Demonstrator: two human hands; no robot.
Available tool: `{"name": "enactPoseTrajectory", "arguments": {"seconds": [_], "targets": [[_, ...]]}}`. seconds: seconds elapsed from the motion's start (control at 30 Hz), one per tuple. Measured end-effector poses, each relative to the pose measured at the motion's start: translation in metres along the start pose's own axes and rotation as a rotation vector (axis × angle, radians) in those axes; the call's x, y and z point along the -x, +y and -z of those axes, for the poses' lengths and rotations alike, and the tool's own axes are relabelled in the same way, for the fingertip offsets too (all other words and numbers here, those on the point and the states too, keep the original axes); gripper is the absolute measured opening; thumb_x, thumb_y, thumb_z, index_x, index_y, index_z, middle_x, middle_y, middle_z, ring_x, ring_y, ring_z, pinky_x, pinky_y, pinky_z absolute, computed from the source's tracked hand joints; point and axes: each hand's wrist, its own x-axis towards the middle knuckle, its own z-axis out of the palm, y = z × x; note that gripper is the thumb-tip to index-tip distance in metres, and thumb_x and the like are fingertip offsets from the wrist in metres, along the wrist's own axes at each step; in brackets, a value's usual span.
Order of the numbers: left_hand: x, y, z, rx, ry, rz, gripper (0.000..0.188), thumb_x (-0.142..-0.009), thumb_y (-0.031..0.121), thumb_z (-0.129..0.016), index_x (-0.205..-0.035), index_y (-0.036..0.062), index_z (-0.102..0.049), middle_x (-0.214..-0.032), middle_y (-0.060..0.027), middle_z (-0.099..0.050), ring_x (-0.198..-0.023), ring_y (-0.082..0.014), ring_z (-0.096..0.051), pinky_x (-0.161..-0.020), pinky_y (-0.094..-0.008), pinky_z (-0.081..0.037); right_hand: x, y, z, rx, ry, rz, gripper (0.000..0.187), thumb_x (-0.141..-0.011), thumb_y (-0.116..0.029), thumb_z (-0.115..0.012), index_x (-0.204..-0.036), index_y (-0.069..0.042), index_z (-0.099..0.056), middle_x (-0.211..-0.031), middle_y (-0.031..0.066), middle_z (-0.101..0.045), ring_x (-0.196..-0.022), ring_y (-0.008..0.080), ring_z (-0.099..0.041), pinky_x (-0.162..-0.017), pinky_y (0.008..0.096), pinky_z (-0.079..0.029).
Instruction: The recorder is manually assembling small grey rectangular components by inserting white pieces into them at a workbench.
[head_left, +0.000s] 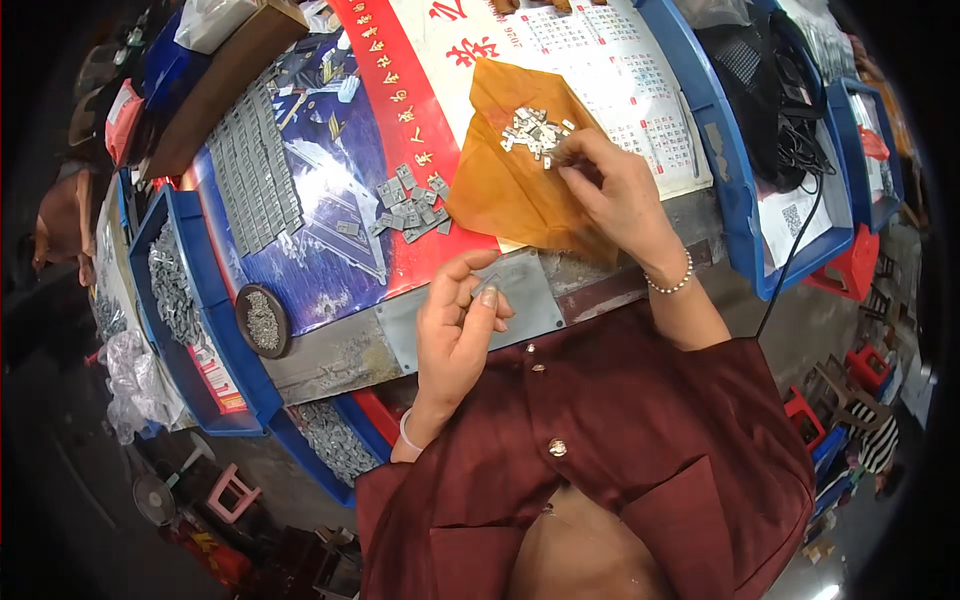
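Observation:
My left hand [458,325] is raised over the near edge of the table, fingers curled, with a small grey piece [484,285] pinched between thumb and fingers. My right hand [622,195] reaches over an orange-brown sheet [500,190], its thumb and fingertips drawn together at the edge of a heap of small white rectangular pieces [533,130]. Whether a piece is between those fingertips is hidden. Left of the sheet lies a loose pile of small flat grey metal-looking parts [408,205].
Many grey parts stand in tight rows [255,170] at the left. A round dark dish [263,322] holds tiny pieces. Blue trays [215,300] with grey parts flank the table's left side. On the right, another blue tray [735,200] holds a black bag and cables.

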Motion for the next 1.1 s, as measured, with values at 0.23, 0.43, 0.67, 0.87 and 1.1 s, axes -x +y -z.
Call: {"name": "enactPoseTrajectory", "arguments": {"seconds": [0.23,0.43,0.67,0.87,1.1], "targets": [[-0.006,0.000,0.006,0.012,-0.093,0.052,0.032,-0.093,0.004,-0.047,-0.125,-0.0039,-0.045,-0.077,-0.0033,-0.058,-0.070,-0.0062,-0.053,-0.063,-0.0207,-0.044,-0.004,-0.013,-0.012,0.304,0.059,0.161,0.016,-0.079,0.002,-0.063,-0.094,-0.002,-0.059,-0.080,0.0121,-0.059,-0.077,0.0284,-0.061,-0.067,0.0333,-0.049],[-0.011,-0.003,0.007,-0.003,-0.120,0.086,0.033,-0.093,0.004,-0.048,-0.125,-0.0031,-0.046,-0.077,-0.0038,-0.058,-0.071,-0.0071,-0.054,-0.064,-0.0207,-0.044,-0.003,-0.002,-0.016,0.510,0.050,0.391,0.015,-0.075,0.002,-0.060,-0.088,-0.004,-0.058,-0.074,0.0103,-0.056,-0.073,0.0266,-0.057,-0.064,0.0356,-0.047],[-0.009,0.003,0.014,0.011,-0.119,0.170,0.033,-0.093,0.004,-0.049,-0.125,-0.0021,-0.046,-0.075,-0.0035,-0.058,-0.069,-0.0079,-0.053,-0.065,-0.0204,-0.043,-0.001,-0.003,-0.026,0.563,0.229,0.329,0.007,-0.075,-0.006,-0.057,-0.081,-0.007,-0.053,-0.070,0.0078,-0.053,-0.069,0.0245,-0.056,-0.061,0.0339,-0.047],[-0.007,0.009,0.024,-0.046,-0.028,0.112,0.027,-0.092,0.003,-0.050,-0.119,-0.0022,-0.050,-0.074,-0.0040,-0.058,-0.065,-0.0079,-0.051,-0.062,-0.0198,-0.042,0.010,-0.015,-0.024,0.414,0.231,0.336,0.012,-0.074,-0.005,-0.061,-0.085,-0.007,-0.057,-0.074,0.0060,-0.057,-0.073,0.0244,-0.058,-0.062,0.0342,-0.048],[-0.016,0.003,0.014,0.070,-0.016,0.080,0.024,-0.094,0.007,-0.051,-0.115,-0.0044,-0.052,-0.076,-0.0052,-0.058,-0.062,-0.0085,-0.052,-0.058,-0.0199,-0.043,0.034,-0.043,-0.046,-0.272,0.212,0.372,0.018,-0.073,0.000,-0.064,-0.089,-0.004,-0.057,-0.078,0.0083,-0.058,-0.073,0.0263,-0.058,-0.062,0.0359,-0.048]]}}
